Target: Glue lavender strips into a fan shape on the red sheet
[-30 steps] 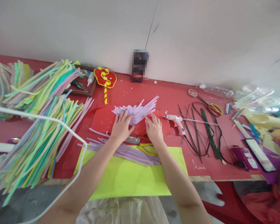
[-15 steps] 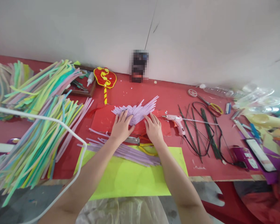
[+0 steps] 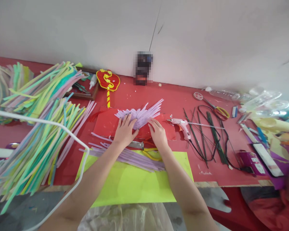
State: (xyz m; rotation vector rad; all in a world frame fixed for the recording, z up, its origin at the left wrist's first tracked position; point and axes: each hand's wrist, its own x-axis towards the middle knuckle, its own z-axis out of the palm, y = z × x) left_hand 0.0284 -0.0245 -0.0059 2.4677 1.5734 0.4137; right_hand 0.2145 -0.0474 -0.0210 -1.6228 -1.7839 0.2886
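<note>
My left hand lies flat with fingers spread on a fan of lilac strips laid on a red sheet. Beside it, my right hand presses flat on the same fan's right side. Nothing is gripped in either hand. Below my wrists lie a loose bundle of lilac strips and scissors with yellow handles, partly over a yellow-green sheet.
A pink glue gun lies right of my hands, then green wires and red-handled scissors. Big piles of coloured strips fill the left. A red and yellow fan ornament sits behind. Clutter and a phone crowd the right.
</note>
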